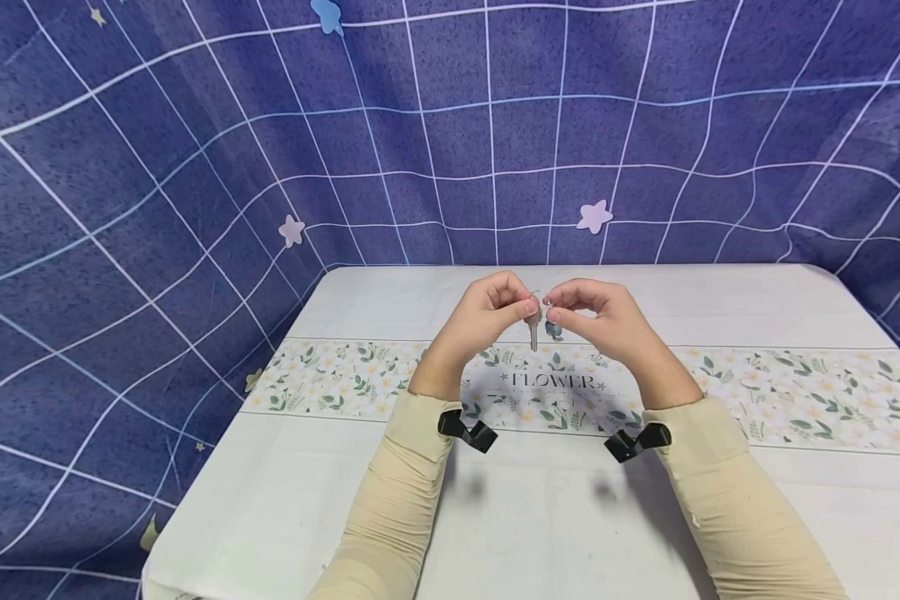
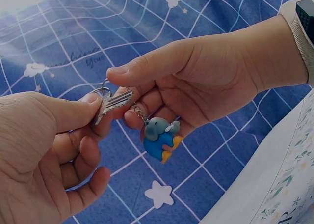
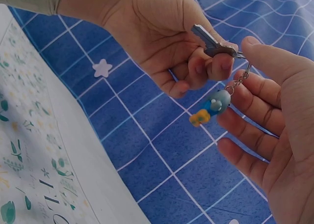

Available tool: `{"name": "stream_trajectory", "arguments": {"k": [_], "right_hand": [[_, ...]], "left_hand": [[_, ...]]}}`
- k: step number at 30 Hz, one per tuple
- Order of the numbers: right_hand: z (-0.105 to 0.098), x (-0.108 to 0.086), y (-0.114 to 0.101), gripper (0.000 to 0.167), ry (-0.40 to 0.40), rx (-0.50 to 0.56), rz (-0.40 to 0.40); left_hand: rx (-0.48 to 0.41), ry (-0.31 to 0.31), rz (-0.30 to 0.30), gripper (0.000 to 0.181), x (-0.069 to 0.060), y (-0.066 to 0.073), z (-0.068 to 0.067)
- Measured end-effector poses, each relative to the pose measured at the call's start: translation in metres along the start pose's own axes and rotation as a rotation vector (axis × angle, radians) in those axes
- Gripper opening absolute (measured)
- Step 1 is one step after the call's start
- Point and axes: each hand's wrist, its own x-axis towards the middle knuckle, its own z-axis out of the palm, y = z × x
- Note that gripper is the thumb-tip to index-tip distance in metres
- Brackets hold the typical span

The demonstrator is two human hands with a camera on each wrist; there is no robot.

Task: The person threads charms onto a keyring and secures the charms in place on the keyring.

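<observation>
We're seeing the left hand [image 1: 483,312] pinching the key [image 2: 117,102] by its head, thumb and fingertip closed, other fingers curling loosely; the right hand [image 1: 600,321] is pinching the ring [image 3: 249,66], remaining fingers relaxing half-open; the elephant charm [image 2: 159,139] is dangling from its chain [image 3: 239,81], all above the table [image 1: 345,517]; we're judging this as working key against ring, threading or freeing we can't tell; next is probably calling for steadying the ring while sliding the key.
</observation>
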Motion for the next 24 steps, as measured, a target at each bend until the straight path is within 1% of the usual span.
{"name": "stream_trajectory", "arguments": {"k": [13,24], "right_hand": [[0.0001,0.0005,0.0011,0.011,-0.006,-0.025,0.006],[0.0006,0.0005,0.0031,0.012,-0.021,0.007,0.016]], "left_hand": [[0.012,0.002,0.007,0.007,-0.0003,0.0016,0.0007],[0.021,0.026,0.010,0.008,-0.0006,0.0011,-0.0005]]}}
